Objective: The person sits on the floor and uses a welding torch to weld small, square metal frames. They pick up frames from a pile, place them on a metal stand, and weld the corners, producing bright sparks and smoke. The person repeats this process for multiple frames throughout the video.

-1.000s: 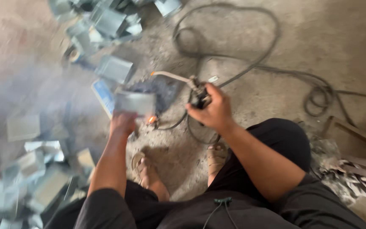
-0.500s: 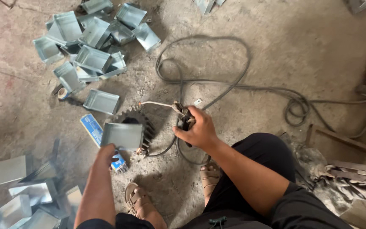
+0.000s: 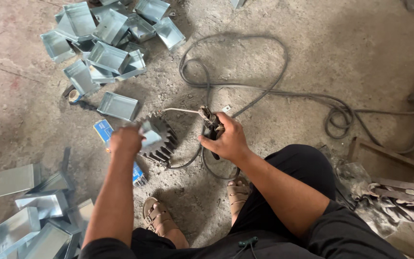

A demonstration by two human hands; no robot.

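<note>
Metal tray (image 3: 150, 136) lowered onto gear (image 3: 161, 139), left hand (image 3: 125, 140) gripping; right hand (image 3: 227, 140) clasps electrode holder (image 3: 210, 125)

One package shows: a small blue box (image 3: 103, 130), flat and rectangular, lying on the concrete floor (image 3: 312, 57) at the centre-left. Its upper end carries a blue face with a pale label patch, and that end sits just below the lone metal tray (image 3: 118, 106). The left hand (image 3: 126, 140) and forearm cross over the box's middle, hiding it. Its lower end peeks out again at the other side of the arm (image 3: 139, 174), blue with a white edge, just left of the big toothed gear (image 3: 158, 139). No signs or screens show anywhere else.
</note>
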